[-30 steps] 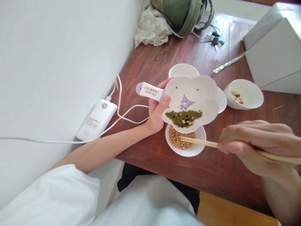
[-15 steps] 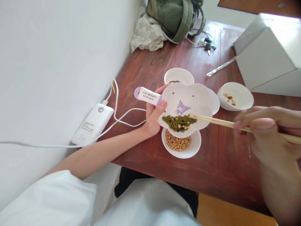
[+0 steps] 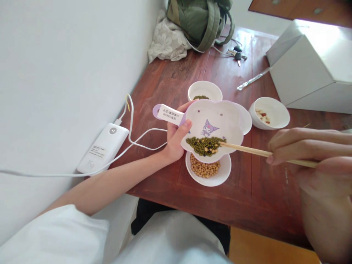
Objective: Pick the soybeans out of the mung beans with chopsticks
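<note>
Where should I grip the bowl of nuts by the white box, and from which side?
Probably the near-right rim of the bowl of nuts, coming from the near side, thumb inside, fingers outside. The nuts gather toward its left, leaving the right wall bare, and the white box stands beyond it. The right hand holds chopsticks, so free it first.
</note>
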Available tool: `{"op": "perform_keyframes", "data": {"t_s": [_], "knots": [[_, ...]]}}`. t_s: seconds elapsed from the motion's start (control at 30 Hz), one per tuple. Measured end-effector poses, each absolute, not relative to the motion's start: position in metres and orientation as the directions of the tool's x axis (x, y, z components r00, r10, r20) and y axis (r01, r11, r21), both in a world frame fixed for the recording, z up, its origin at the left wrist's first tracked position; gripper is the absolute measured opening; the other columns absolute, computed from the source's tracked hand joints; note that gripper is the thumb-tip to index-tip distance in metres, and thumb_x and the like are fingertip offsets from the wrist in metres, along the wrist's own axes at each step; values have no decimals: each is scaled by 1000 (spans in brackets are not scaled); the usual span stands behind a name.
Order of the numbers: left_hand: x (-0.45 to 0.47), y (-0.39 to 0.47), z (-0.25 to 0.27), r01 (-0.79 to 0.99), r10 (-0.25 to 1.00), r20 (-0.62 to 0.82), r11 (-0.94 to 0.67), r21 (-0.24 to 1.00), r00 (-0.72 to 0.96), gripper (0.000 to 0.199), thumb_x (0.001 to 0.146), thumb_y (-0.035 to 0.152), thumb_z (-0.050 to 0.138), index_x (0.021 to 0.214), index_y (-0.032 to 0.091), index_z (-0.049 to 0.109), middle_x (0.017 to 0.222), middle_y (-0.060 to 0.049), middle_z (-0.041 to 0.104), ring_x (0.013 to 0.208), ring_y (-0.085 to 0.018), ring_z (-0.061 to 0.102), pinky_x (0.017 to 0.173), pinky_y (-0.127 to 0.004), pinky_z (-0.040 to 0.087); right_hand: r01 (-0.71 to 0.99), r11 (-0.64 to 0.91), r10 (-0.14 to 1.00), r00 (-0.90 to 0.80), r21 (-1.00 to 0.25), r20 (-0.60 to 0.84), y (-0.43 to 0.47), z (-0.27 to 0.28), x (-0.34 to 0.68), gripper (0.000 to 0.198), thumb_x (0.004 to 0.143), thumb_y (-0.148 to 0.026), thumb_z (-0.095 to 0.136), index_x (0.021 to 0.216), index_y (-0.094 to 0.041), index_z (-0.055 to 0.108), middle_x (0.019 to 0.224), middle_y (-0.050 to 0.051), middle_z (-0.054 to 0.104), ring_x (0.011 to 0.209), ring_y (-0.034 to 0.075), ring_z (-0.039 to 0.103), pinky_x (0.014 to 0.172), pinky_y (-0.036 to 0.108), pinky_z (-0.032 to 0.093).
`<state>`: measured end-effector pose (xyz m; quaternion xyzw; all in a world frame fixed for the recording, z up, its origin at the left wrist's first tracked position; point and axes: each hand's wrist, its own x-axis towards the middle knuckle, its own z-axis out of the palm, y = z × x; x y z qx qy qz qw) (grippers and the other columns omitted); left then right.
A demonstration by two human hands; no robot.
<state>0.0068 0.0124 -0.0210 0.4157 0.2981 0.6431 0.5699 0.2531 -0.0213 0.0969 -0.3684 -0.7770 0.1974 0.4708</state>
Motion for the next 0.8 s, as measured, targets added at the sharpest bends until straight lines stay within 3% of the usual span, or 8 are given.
{"op": "perform_keyframes", "data": {"t_s": [0.43, 0.67, 0.8], "knots": [[5, 10, -20, -463, 983, 183, -164, 871, -3, 41, 97, 53, 69, 132, 34, 73, 122, -7, 81, 141, -35, 67, 109, -48, 63, 174, 618, 754, -406, -767, 516, -20, 89, 244, 49, 111, -44, 62, 69, -19, 69, 56, 5, 64, 50, 20, 65, 43, 32, 48], [6, 10, -19, -473, 985, 171, -149, 869, 3, 42, 96, 54, 69, 133, 35, 74, 119, -7, 82, 142, -36, 66, 110, -48, 62, 159, 621, 746, -419, -768, 517, -18, 92, 243, 67, 111, -66, 47, 69, -20, 74, 61, 6, 69, 51, 19, 68, 42, 31, 50], [5, 11, -14, -489, 984, 177, -140, 861, 29, 42, 94, 54, 72, 131, 34, 75, 118, -6, 83, 139, -36, 69, 109, -47, 63, 210, 640, 738, -435, -739, 516, -17, 95, 241, 67, 116, -55, 42, 69, -19, 75, 61, 7, 70, 52, 18, 69, 43, 29, 48]]}}
